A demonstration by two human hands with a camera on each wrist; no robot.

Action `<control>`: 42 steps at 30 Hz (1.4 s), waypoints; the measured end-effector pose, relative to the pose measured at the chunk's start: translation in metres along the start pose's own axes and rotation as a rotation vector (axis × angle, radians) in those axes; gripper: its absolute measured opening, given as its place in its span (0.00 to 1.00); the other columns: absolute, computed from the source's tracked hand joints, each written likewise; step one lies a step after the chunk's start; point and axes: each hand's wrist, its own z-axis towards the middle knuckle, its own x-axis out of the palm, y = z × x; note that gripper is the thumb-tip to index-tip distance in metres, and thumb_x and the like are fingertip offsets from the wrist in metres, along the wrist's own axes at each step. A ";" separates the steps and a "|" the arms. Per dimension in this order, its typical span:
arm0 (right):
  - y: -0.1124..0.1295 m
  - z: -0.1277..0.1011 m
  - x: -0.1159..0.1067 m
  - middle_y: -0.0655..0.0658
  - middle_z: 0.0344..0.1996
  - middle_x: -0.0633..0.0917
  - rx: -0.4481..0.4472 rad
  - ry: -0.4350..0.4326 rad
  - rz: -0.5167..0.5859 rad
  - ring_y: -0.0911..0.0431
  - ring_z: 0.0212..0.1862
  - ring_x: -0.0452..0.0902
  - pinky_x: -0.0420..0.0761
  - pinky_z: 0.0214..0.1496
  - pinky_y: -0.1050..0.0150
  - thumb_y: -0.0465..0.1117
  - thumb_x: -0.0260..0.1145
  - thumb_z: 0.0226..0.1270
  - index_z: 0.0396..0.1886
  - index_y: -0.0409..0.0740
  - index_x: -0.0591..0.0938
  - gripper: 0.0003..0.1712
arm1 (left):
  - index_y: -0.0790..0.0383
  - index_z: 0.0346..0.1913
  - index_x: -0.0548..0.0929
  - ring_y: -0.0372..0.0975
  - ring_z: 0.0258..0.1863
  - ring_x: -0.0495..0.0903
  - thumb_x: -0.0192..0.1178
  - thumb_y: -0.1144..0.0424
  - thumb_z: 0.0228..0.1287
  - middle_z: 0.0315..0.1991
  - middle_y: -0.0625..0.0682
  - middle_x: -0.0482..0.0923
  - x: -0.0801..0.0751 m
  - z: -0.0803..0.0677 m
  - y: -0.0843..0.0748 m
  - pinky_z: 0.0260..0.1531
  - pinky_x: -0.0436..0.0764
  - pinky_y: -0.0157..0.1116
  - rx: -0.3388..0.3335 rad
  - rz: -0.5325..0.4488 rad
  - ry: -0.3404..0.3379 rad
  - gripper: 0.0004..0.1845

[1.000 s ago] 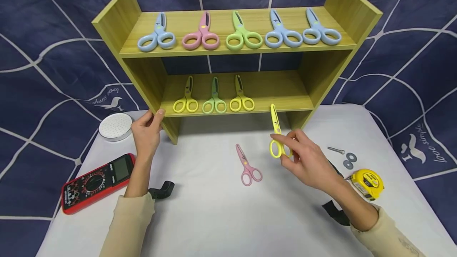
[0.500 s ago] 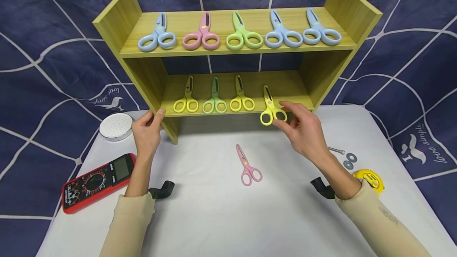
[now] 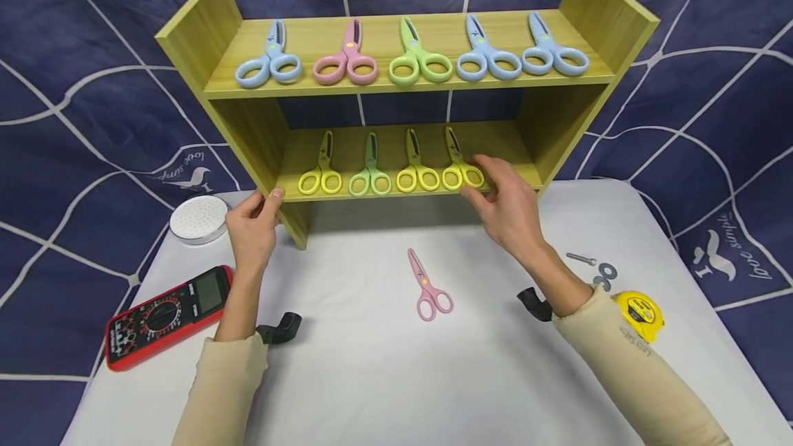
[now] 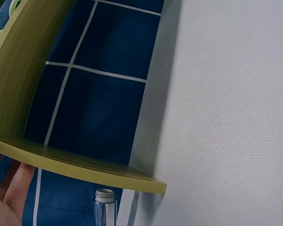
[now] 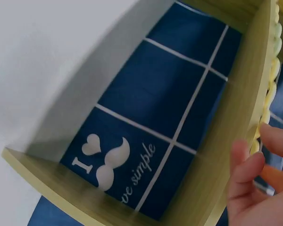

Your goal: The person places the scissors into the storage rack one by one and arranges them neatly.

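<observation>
My right hand (image 3: 509, 208) reaches to the lower shelf, thumb and index finger at the right finger loop of yellow scissors (image 3: 457, 162). These scissors lie on the board, blades toward the back, last in a row beside other yellow scissors (image 3: 415, 165), green scissors (image 3: 370, 169) and leftmost yellow scissors (image 3: 322, 169). In the right wrist view the fingertips (image 5: 269, 134) are at the yellow handles along the shelf edge. My left hand (image 3: 252, 229) grips the left side panel of the wooden shelf (image 3: 396, 91); its fingers (image 4: 20, 186) show behind that panel in the left wrist view.
Pink scissors (image 3: 427, 288) lie on the white table. Blue, pink and green scissors line the top shelf. At left are a shower head (image 3: 199, 217) and a red multimeter (image 3: 168, 316); at right, a bolt (image 3: 580, 259), washers (image 3: 607, 271) and a yellow tape measure (image 3: 641, 315).
My right hand has carried the yellow scissors up from over the table onto the lower shelf, then left and further in to line up with the row. The left hand has stayed on the panel.
</observation>
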 end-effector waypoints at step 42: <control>0.014 -0.122 0.047 0.50 0.32 0.68 -0.173 0.911 -0.159 0.59 0.26 0.63 0.67 0.21 0.68 0.31 0.65 0.60 0.67 0.54 0.72 0.34 | 0.66 0.54 0.85 0.37 0.31 0.81 0.65 0.64 0.66 0.35 0.42 0.84 0.000 -0.002 0.000 0.27 0.82 0.26 -0.007 0.031 -0.005 0.15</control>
